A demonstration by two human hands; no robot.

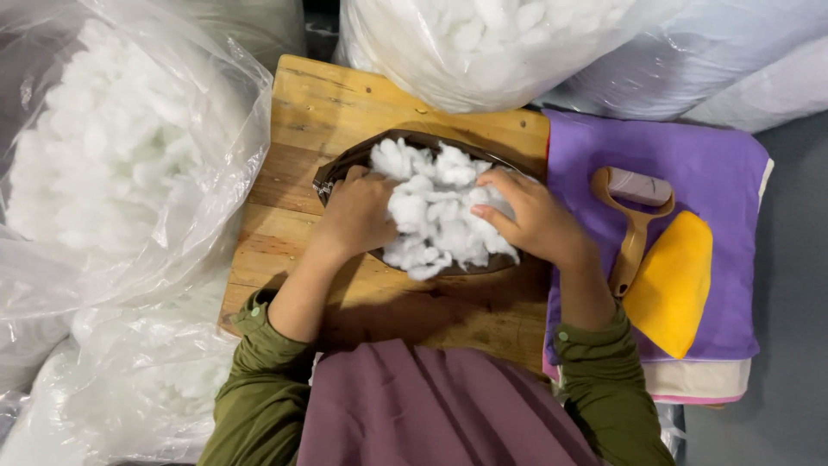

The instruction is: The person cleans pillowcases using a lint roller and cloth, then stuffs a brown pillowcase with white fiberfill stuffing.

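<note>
Crowding the bench on three sides stood the clear plastic sacks of white stuffing, the biggest sack (112, 164) bulging at the person's left and touching the board's edge, a second sack (509, 47) leaning over the far edge; either one, I judged, might have slumped onto the work and spilled loose tufts if an elbow had knocked it; next in size came the wooden board (345, 103) on which everything rested, and just beside it on the right a folded stack of cloth with a purple sheet (716, 164) on top, bearing a yellow fabric piece (677, 285) and a wooden-handled roller (634, 220); the roller lay near the right forearm and could have been swept off the stack by a careless draw of the sleeve; in the middle of the board lay the dark brown fabric casing (345, 164), its mouth open and heaped with white fibre filling (435, 216); the heap stood well above the rim, so clumps might have tumbled out onto the wood, or the casing's edge might have folded under the pressure and trapped fibre outside; the left hand (358, 216) pressed into the heap's left side, its fingers curled and buried, so I could not tell how they closed; the right hand (539, 220) lay on the heap's right side, fingers bent together and pinching a tuft.
</note>
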